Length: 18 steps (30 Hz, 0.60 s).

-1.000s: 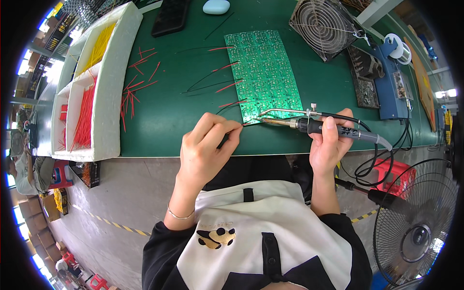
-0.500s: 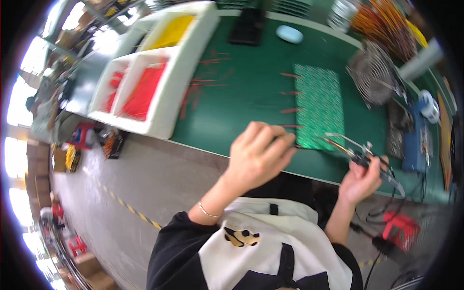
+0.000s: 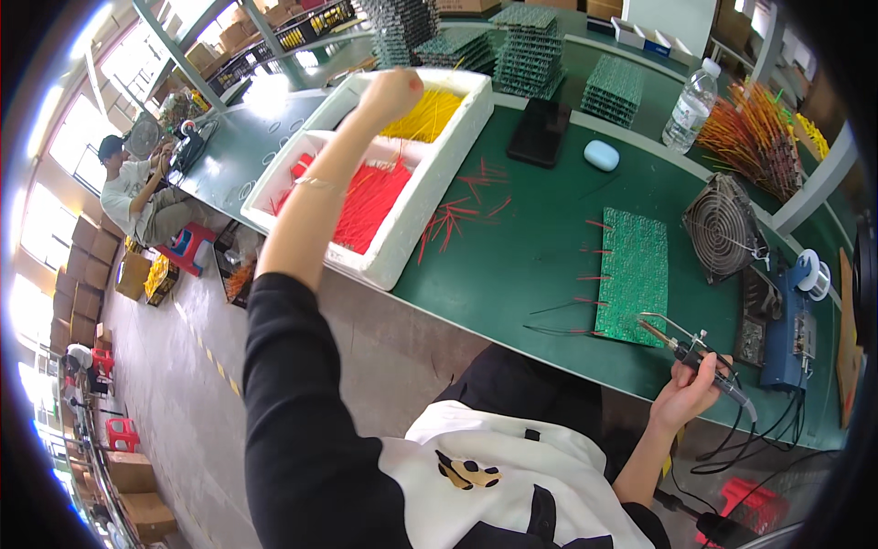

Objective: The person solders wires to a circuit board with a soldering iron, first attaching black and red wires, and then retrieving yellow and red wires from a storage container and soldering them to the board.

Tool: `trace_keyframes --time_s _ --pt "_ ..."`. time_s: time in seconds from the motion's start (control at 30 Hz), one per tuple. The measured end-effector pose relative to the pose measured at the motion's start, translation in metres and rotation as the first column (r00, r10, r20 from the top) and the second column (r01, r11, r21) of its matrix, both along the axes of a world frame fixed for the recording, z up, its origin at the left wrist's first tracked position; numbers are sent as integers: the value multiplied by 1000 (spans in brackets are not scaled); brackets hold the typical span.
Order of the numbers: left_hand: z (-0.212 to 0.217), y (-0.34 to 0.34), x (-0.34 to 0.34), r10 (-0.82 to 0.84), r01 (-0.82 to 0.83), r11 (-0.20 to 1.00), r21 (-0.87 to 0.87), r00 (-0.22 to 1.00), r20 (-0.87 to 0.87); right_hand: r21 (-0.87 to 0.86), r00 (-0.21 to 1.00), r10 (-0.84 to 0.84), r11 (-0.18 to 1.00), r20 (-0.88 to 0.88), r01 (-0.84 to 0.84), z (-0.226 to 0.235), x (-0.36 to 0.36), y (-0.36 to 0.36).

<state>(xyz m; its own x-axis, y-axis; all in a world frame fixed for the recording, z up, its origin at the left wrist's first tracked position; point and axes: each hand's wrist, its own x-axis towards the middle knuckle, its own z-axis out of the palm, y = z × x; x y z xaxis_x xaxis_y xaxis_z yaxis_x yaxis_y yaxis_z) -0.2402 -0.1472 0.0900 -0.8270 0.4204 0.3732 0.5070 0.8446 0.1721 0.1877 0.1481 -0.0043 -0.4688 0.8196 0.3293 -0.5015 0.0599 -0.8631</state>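
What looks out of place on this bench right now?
A scatter of loose red wires lies on the green mat beside the white foam tray, outside its compartments. The left hand reaches over the yellow wires; the right hand holds the soldering iron.

Brown cardboard boxes (image 3: pixel 78 274) stacked at far left by the windows, more boxes (image 3: pixel 137 480) on the floor near left. Dark flat phone (image 3: pixel 540 131), screen off, lies on counter (image 3: pixel 512 265).
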Motion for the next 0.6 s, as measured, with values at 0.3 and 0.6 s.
trace_keyframes --time_s 0.3,0.6 --pt "-29 11 -44 163 -183 982 46 946 280 -31 999 -43 999 8 43 -4 0 1" --pt "-3 -5 -21 174 -319 898 304 890 420 -43 999 27 999 -18 -28 -10 2 6"
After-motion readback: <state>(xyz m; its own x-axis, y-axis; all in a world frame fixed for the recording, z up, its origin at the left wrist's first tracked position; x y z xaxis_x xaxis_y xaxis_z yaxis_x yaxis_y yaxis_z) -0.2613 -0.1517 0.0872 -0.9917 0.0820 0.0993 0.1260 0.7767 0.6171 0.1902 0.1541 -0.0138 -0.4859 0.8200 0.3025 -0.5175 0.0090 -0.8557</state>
